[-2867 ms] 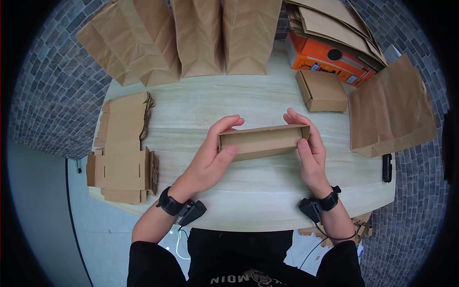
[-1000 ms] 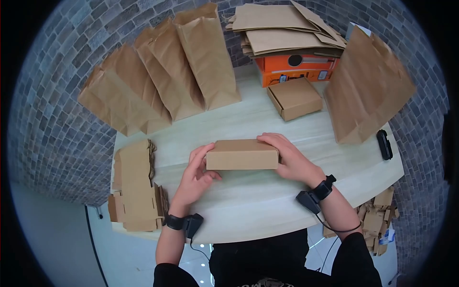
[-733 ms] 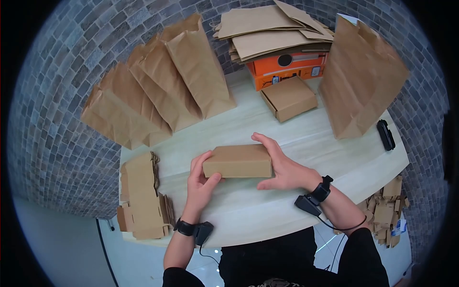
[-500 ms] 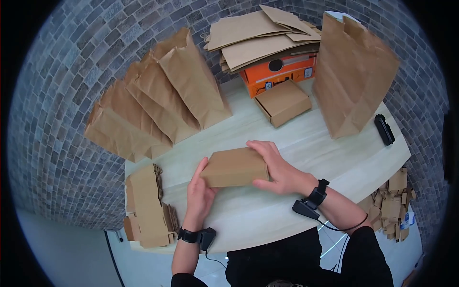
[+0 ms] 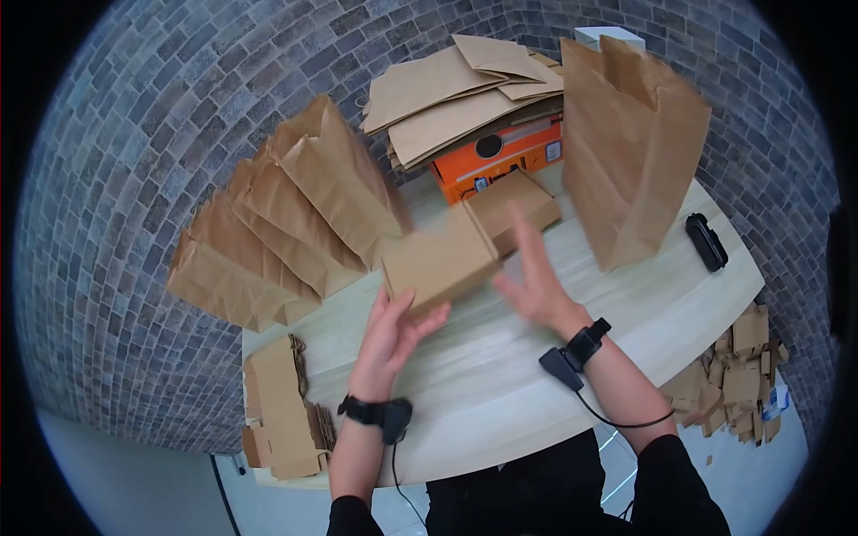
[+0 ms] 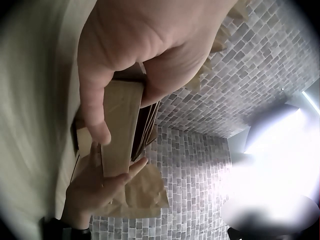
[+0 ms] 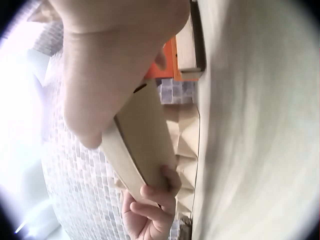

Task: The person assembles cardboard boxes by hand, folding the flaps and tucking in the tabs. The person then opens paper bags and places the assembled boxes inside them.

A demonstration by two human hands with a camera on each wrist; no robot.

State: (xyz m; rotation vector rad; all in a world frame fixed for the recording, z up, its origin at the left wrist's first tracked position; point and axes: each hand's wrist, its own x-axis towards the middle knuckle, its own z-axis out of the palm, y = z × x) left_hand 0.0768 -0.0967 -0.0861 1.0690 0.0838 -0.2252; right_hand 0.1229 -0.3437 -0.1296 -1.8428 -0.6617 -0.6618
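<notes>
A closed flat brown cardboard box [image 5: 438, 263] is held up over the table, its far right corner overlapping a second cardboard box [image 5: 520, 207] in the head view. My left hand [image 5: 391, 335] grips its near left end, thumb on one face and fingers on the other, as the left wrist view also shows on the box's narrow side [image 6: 120, 120]. Beside the right edge is my right hand [image 5: 536, 281], its fingers straight and spread from the thumb. The right wrist view shows the left hand's fingers [image 7: 150, 212] curled round the box's far end.
Several upright paper bags [image 5: 295, 210] stand at the back left, another bag [image 5: 630, 161] at the right. Folded bags [image 5: 465, 89] top an orange box [image 5: 451, 179]. Flattened cardboard [image 5: 281, 406] lies at the left edge, a black case [image 5: 706, 241] at the right edge.
The cardboard box has turned in the hands and moved away from the body, toward the second box. The right hand has come off it and its fingers have straightened. The head view has swung right.
</notes>
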